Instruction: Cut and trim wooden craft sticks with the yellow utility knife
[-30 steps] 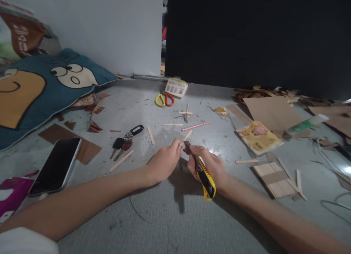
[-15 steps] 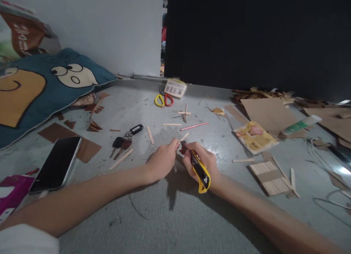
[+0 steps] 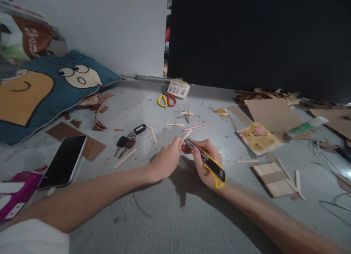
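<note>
My left hand (image 3: 168, 158) is closed, pinching a wooden craft stick (image 3: 188, 134) whose far end points up and away. In my right hand (image 3: 206, 157) is a yellow and black utility knife (image 3: 211, 162), its front end beside the stick close to my left fingertips. Whether the blade touches the wood I cannot tell. Just beyond the hands lie a pink striped pencil (image 3: 197, 127), a loose craft stick (image 3: 174, 124) and a small assembly of crossed sticks (image 3: 188, 113). Another stick (image 3: 153, 135) rests left of them.
Scissors (image 3: 167, 100) lie at the back by a small packet (image 3: 178, 88). To the left are keys (image 3: 129, 139), a phone (image 3: 64, 160) and a blue cushion (image 3: 82, 76). At right are a banded stick bundle (image 3: 271, 178), a yellow packet (image 3: 258, 137) and a glue stick (image 3: 307, 126).
The knife has turned in my right hand, its handle end swinging to the right and its body lying flatter. The whole view has shifted slightly. My left hand still pinches the stick.
</note>
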Motion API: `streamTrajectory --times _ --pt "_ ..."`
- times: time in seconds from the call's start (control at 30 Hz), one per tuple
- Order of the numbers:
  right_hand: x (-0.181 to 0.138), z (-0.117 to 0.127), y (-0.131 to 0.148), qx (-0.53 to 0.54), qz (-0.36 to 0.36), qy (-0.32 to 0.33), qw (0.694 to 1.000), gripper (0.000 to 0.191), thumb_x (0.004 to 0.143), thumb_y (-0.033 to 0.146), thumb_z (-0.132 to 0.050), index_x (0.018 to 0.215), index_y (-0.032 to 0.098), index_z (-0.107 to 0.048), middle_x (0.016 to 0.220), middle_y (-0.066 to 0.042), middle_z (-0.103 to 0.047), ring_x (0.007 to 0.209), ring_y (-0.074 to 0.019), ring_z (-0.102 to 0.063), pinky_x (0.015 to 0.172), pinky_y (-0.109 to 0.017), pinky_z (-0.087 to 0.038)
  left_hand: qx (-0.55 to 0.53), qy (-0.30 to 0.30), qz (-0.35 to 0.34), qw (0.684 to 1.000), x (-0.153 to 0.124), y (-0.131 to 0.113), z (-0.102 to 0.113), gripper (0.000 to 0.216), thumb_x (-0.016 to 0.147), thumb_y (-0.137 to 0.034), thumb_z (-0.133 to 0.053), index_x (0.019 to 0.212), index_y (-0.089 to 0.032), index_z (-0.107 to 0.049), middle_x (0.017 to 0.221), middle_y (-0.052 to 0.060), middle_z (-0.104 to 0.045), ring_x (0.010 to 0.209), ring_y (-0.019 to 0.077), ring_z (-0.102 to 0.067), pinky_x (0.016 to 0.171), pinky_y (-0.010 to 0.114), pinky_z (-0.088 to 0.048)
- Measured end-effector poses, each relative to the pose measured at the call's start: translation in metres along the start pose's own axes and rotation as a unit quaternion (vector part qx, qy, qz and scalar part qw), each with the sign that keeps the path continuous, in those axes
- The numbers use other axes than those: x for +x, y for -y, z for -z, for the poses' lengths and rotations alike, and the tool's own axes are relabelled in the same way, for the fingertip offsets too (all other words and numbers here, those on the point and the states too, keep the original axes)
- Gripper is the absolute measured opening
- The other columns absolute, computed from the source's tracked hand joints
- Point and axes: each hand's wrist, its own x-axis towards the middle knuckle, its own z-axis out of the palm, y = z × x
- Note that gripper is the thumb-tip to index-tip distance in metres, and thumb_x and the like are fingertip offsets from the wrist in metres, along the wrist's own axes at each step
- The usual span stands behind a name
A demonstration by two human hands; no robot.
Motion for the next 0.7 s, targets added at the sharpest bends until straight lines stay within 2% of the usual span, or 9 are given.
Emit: streamTrajectory --times 0.2,0.37,0.43,0.5,0.57,0.63,0.7 --pt "0.001 -0.003 -0.001 0.045 0.021 -0.012 0.999 0.015 0.104 0.038 -0.060 0.109 0.023 -0.063 0.090 -0.006 -0.081 0.076 -0.0223 -0.081 0.068 -0.036 -0.067 -0.066 -0.018 -0.021 0.997 0.002 0.001 0.001 0.024 0.111 -0.036 -0.031 0.098 -0.024 -0.047 0.082 0.002 -0.064 0.073 0.0192 -0.061 0.070 0.033 -0.044" --pt "-0.006 -0.002 -0.003 0.034 0.071 -0.014 0.997 0.016 0.103 0.027 -0.060 0.119 0.024 -0.060 0.107 -0.009 -0.080 0.085 -0.0216 -0.081 0.073 -0.037 -0.067 -0.093 -0.019 -0.014 0.995 -0.003 -0.004 0.000 0.025 0.112 -0.039 -0.031 0.099 -0.025 -0.047 0.079 0.000 -0.062 0.070 0.0181 -0.059 0.068 0.031 -0.041" --pt "-0.007 0.002 0.001 -0.008 0.106 -0.008 0.994 0.017 0.101 0.022 -0.058 0.118 0.025 -0.061 0.103 -0.007 -0.079 0.078 -0.0191 -0.080 0.068 -0.033 -0.066 -0.081 -0.009 -0.007 0.997 -0.005 -0.006 0.000 0.023 0.111 -0.038 -0.031 0.100 -0.025 -0.046 0.077 -0.001 -0.059 0.067 0.0174 -0.055 0.065 0.031 -0.038" --pt "-0.007 0.008 0.008 -0.058 0.154 -0.004 0.986 0.020 0.099 0.016 -0.057 0.116 0.025 -0.063 0.089 -0.003 -0.077 0.065 -0.0159 -0.076 0.060 -0.028 -0.062 -0.073 -0.003 0.004 0.997 -0.006 -0.006 0.000 0.021 0.110 -0.036 -0.031 0.100 -0.025 -0.045 0.074 -0.003 -0.054 0.063 0.0163 -0.051 0.062 0.030 -0.035" --pt "-0.007 0.015 0.014 -0.087 0.217 -0.009 0.972 0.028 0.096 0.011 -0.055 0.118 0.024 -0.065 0.080 -0.002 -0.073 0.058 -0.0148 -0.071 0.053 -0.025 -0.058 -0.084 -0.017 0.011 0.996 -0.005 -0.004 0.000 0.021 0.110 -0.037 -0.031 0.098 -0.025 -0.043 0.069 -0.005 -0.048 0.059 0.0152 -0.046 0.060 0.029 -0.032" --pt "-0.007 0.020 0.018 -0.121 0.278 0.000 0.953 0.034 0.093 0.009 -0.056 0.121 0.025 -0.066 0.081 -0.003 -0.073 0.062 -0.0170 -0.071 0.053 -0.027 -0.058 -0.119 -0.037 0.008 0.992 -0.002 -0.002 -0.001 0.025 0.111 -0.040 -0.029 0.095 -0.025 -0.041 0.067 -0.006 -0.044 0.058 0.0142 -0.043 0.058 0.028 -0.031" --pt "-0.006 0.022 0.018 -0.132 0.301 0.012 0.944 0.038 0.091 0.008 -0.055 0.124 0.025 -0.066 0.083 -0.003 -0.074 0.066 -0.0180 -0.073 0.056 -0.028 -0.060 -0.177 -0.028 -0.008 0.984 0.000 0.000 -0.001 0.031 0.111 -0.047 -0.029 0.093 -0.025 -0.040 0.065 -0.008 -0.041 0.056 0.0131 -0.040 0.057 0.027 -0.031"
